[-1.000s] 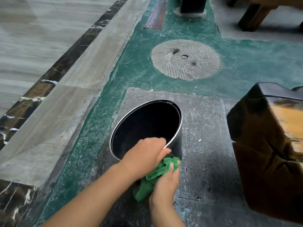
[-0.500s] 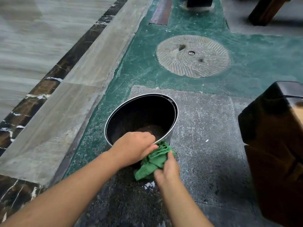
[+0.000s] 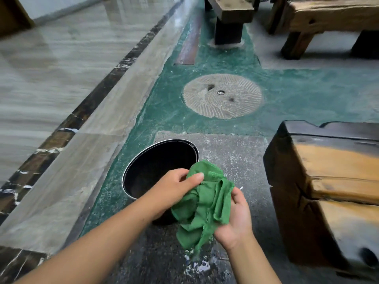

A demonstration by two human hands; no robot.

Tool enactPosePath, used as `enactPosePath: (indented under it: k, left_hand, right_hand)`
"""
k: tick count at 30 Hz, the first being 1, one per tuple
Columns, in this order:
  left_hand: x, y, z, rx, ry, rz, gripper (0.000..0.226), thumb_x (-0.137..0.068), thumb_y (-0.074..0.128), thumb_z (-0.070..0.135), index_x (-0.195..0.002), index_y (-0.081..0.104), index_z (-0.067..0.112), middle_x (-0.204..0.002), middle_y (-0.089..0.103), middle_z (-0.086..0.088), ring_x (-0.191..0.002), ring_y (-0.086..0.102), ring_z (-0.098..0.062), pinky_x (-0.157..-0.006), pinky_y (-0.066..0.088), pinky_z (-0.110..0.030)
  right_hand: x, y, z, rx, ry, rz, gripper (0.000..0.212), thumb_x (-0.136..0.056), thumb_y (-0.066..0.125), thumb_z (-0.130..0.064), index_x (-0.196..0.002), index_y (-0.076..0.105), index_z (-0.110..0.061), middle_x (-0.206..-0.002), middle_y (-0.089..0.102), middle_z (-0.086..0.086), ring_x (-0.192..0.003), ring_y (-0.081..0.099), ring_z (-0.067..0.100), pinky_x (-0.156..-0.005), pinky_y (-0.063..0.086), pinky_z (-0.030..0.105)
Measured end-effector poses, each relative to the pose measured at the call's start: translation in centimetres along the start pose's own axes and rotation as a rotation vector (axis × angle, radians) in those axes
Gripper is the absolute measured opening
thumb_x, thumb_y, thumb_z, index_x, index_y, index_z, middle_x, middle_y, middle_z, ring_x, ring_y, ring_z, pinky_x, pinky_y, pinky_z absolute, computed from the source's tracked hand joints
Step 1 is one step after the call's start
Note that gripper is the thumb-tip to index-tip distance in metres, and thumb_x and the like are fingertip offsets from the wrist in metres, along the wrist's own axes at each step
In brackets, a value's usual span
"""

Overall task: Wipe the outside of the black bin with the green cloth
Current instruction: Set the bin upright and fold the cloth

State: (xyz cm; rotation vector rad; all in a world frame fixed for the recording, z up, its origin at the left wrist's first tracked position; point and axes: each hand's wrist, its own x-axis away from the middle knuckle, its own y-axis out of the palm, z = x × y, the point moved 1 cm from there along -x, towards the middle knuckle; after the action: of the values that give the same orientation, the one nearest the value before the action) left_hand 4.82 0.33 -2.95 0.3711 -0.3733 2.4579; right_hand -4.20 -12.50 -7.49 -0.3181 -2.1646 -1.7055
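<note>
From the head view we hold the green cloth (image 3: pixel 202 203) bunched between both hands, our left hand (image 3: pixel 174 190) pinching its upper fold and our right hand (image 3: pixel 235 220) cupped closed around its lower right side. The black bin (image 3: pixel 162 162) stands open on the grey stone slab (image 3: pixel 231 152), just beyond and left of the cloth, its near rim hidden behind our left hand. A wooden bench block (image 3: pixel 328 191) crowds the slab's right edge, and open green floor (image 3: pixel 170 107) lies beyond the bin.

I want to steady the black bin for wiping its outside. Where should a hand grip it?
Probably the black bin's near rim, from above on the person's own side. It stands upright and open-topped, so fingers can hook over the thin rim. The left hand sits closest; both hands now hold the green cloth.
</note>
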Motion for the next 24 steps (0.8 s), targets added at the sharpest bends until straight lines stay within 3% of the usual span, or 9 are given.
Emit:
enactPosePath:
  k: [3,5,8,10,12,15,19,22,24]
  left_hand:
    - [1.4,0.9,2.8,0.088,-0.035,-0.11,0.036,-0.092,0.063,0.038,-0.106,0.07,0.006,-0.097,0.077,-0.01,-0.088,0.074,-0.022,-0.07,0.06,-0.031]
    - [2.1,1.4,4.9,-0.109,0.058,-0.021,0.026,-0.096,0.059,0.028,-0.094,0.07,0.005,-0.083,0.075,-0.007,-0.073,0.068,-0.016,-0.06,0.054,-0.027]
    - [2.8,2.5,8.5,-0.451,0.196,0.096,0.035,-0.097,0.055,0.03,-0.083,0.064,-0.001,-0.079,0.07,-0.019,-0.069,0.062,-0.025,-0.074,0.052,-0.046]
    - [3.2,3.1,11.0,-0.556,0.243,0.16,0.036,-0.097,0.053,0.034,-0.08,0.061,0.003,-0.08,0.069,-0.017,-0.076,0.065,-0.033,-0.076,0.051,-0.044]
    - [3.5,3.6,13.5,-0.58,0.269,0.182,0.032,-0.097,0.053,0.031,-0.079,0.063,0.006,-0.08,0.071,-0.012,-0.082,0.067,-0.032,-0.076,0.052,-0.04]
    - [3.9,3.9,16.4,-0.478,0.266,0.214,0.029,-0.096,0.057,0.027,-0.087,0.065,0.002,-0.088,0.073,-0.021,-0.085,0.069,-0.036,-0.08,0.054,-0.049]
    - [4.2,5.0,18.9,-0.143,0.297,0.163,0.024,-0.097,0.057,0.018,-0.096,0.066,-0.004,-0.099,0.071,-0.03,-0.091,0.069,-0.043,-0.086,0.054,-0.057]
    - [3.8,6.8,20.0,0.122,0.275,0.033,0.018,-0.097,0.054,0.009,-0.106,0.066,-0.001,-0.103,0.073,-0.024,-0.087,0.071,-0.03,-0.085,0.056,-0.048]
    - [3.6,8.7,20.2,0.263,0.232,-0.085,0.018,-0.097,0.053,0.004,-0.109,0.066,0.004,-0.101,0.074,-0.016,-0.088,0.072,-0.026,-0.079,0.059,-0.042]
  right_hand:
    - [0.6,2.0,-0.8,-0.007,-0.035,-0.016,0.059,-0.082,0.05,-0.036,-0.125,0.066,0.001,-0.135,0.06,0.029,-0.121,0.06,0.043,-0.099,0.047,0.056]
    - [0.9,3.0,-1.0,-0.045,-0.032,0.002,0.06,-0.084,0.05,-0.038,-0.127,0.064,0.001,-0.134,0.06,0.03,-0.119,0.062,0.044,-0.097,0.047,0.056]
    - [1.7,3.9,-1.2,-0.073,-0.022,0.028,0.054,-0.097,0.041,-0.039,-0.116,0.072,0.001,-0.129,0.064,0.03,-0.108,0.068,0.045,-0.097,0.046,0.057]
    - [2.5,4.1,-1.7,-0.105,-0.054,0.016,0.056,-0.1,0.041,-0.043,-0.126,0.067,0.0,-0.134,0.061,0.028,-0.115,0.065,0.044,-0.103,0.043,0.056]
    - [3.5,3.9,-2.4,-0.144,-0.107,0.014,0.073,-0.096,0.04,-0.061,-0.135,0.059,-0.003,-0.136,0.06,0.028,-0.123,0.059,0.045,-0.106,0.04,0.057]
    - [5.9,4.7,-3.8,-0.11,-0.165,-0.035,0.09,-0.083,0.044,-0.076,-0.132,0.062,-0.003,-0.136,0.06,0.028,-0.125,0.058,0.046,-0.104,0.042,0.057]
    - [9.1,7.3,-6.9,0.074,-0.319,-0.019,0.064,-0.089,0.062,-0.046,-0.136,0.058,-0.003,-0.134,0.062,0.027,-0.125,0.058,0.043,-0.107,0.043,0.058]
    - [11.3,7.6,-11.1,0.228,-0.556,0.153,0.039,-0.094,0.059,-0.01,-0.132,0.057,-0.001,-0.123,0.067,0.029,-0.113,0.065,0.046,-0.099,0.049,0.062]
    - [13.5,7.6,-14.5,0.346,-0.663,0.199,0.029,-0.094,0.056,-0.001,-0.122,0.062,-0.002,-0.114,0.072,0.027,-0.103,0.07,0.043,-0.09,0.055,0.059]
